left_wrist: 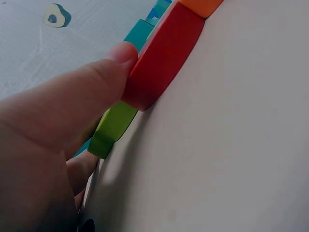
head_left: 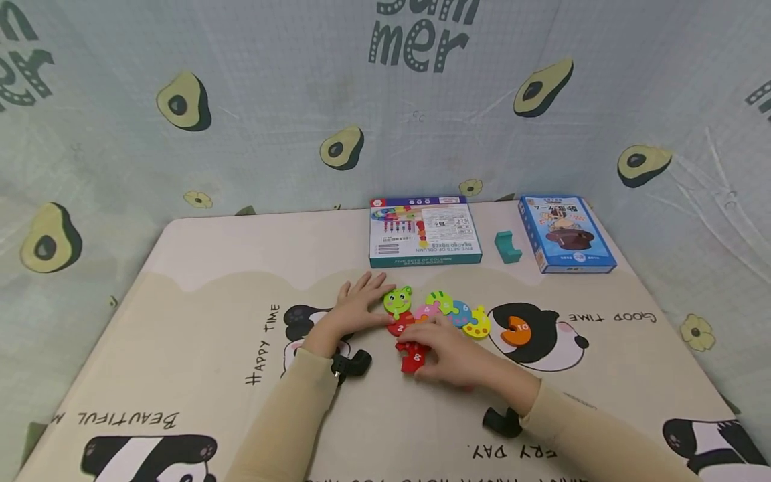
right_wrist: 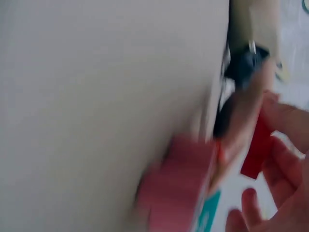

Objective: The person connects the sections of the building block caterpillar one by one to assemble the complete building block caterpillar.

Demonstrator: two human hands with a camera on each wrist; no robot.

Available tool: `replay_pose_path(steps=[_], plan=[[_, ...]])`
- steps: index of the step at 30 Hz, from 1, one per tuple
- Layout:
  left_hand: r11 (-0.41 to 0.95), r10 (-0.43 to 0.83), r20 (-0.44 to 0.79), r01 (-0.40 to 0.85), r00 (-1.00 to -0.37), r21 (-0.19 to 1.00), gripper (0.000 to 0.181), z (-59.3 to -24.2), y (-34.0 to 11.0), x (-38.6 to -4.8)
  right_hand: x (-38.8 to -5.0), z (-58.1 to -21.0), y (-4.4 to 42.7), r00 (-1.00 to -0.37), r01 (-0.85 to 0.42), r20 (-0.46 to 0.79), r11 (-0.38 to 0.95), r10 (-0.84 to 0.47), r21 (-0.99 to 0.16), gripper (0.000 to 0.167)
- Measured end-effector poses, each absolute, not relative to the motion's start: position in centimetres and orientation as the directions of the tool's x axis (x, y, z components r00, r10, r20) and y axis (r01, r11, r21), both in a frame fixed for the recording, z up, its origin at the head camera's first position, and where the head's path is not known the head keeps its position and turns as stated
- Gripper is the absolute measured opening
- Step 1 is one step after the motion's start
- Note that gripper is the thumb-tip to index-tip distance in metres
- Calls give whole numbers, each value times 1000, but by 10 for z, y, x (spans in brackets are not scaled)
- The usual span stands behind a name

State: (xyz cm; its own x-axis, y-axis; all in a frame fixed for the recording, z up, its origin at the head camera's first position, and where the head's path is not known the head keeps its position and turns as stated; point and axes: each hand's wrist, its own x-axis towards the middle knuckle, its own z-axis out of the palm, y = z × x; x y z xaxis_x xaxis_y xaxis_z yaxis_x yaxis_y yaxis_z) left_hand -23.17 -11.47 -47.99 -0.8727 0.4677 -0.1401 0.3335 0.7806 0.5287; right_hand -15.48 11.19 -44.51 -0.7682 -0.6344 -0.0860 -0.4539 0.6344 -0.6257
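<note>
My left hand (head_left: pixel 357 309) lies with fingers spread beside a caterpillar puzzle. Its fingertips touch the green smiling head piece (head_left: pixel 397 301), and its thumb presses the side of the red piece numbered 2 (left_wrist: pixel 164 55). An orange piece (left_wrist: pixel 200 6) adjoins that red one in the left wrist view. My right hand (head_left: pixel 453 351) pinches a red puzzle piece numbered 8 (head_left: pixel 413 358), held in front of the row. Beyond the right hand are pink, green, blue 6 (head_left: pixel 461 313) and yellow (head_left: pixel 478 323) pieces, joined together. The right hand covers part of the row.
An orange piece numbered 10 (head_left: pixel 517 331) lies to the right on the panda-print tabletop. Behind stand a white-and-green box (head_left: pixel 424 231), a teal block (head_left: pixel 508 247) and a blue box (head_left: pixel 567 234). A pinkish piece (right_wrist: pixel 176 181) is blurred in the right wrist view.
</note>
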Motion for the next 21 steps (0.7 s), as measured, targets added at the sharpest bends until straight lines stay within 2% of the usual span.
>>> replay_pose_path(steps=[6,8,13,21], plan=[[777,475,-150,333,-867,535,70,-479,-113,-232,-160,-449,163,-879,-228,-101,596,-466,-770,57],[778,474,-154,331,-867,535,71,-479,-113,-233,-162,-451,181,-901,-210,-69,573,-427,-792,57],[777,475,-155,329,-866,537,71,-476,-114,-233,-165,-453,212,-923,-207,-48,596,-382,-776,55],[776,470,-143,331,-871,537,71,-480,-114,-233,-168,-458,233,-919,-169,-101,612,-381,-772,52]])
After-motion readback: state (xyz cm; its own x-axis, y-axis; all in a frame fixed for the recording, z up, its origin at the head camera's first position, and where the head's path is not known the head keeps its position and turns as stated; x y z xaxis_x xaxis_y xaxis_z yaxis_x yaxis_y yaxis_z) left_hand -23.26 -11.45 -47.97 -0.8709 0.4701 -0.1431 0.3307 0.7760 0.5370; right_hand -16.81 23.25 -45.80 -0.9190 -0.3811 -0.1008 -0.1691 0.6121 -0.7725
